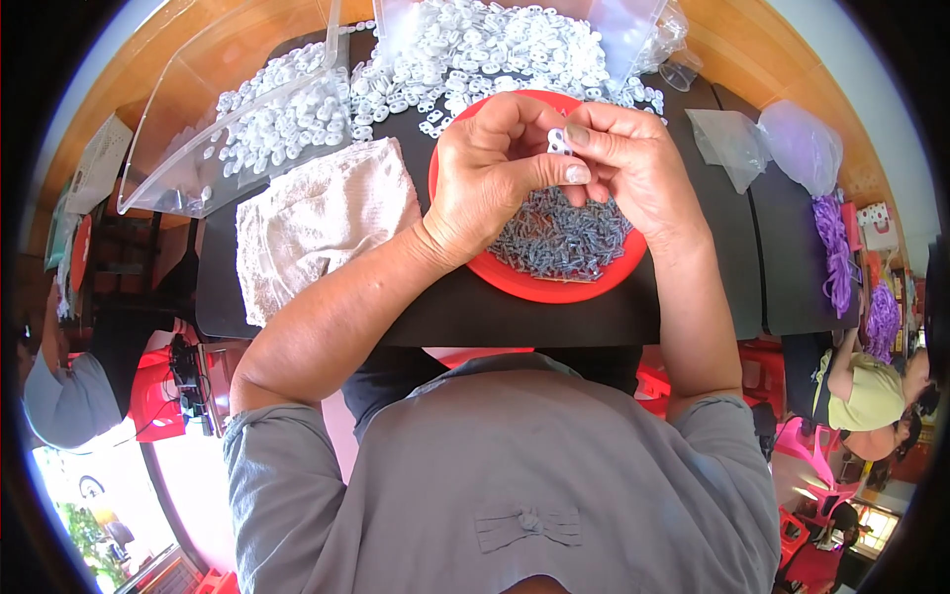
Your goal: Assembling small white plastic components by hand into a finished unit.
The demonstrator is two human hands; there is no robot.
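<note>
Above a red basin (554,290), both my hands are closed together around a small white oval plastic piece with two holes (558,142). My left hand (493,170) pinches it from the left, with the thumb stretched below it. From the other side, my right hand (638,168) has its thumb and bent fingers at the piece's edge; whatever else those fingertips hold is hidden. Many small grey-blue screw-like pieces (564,238) fill the basin under my hands.
White oval pieces (495,45) lie heaped along the far side and in a clear plastic box (203,139) at the left. A beige cloth (322,223) lies on the dark table (416,322). Plastic bags (727,144) and purple strips (834,252) are at the right. People (871,381) are farther off.
</note>
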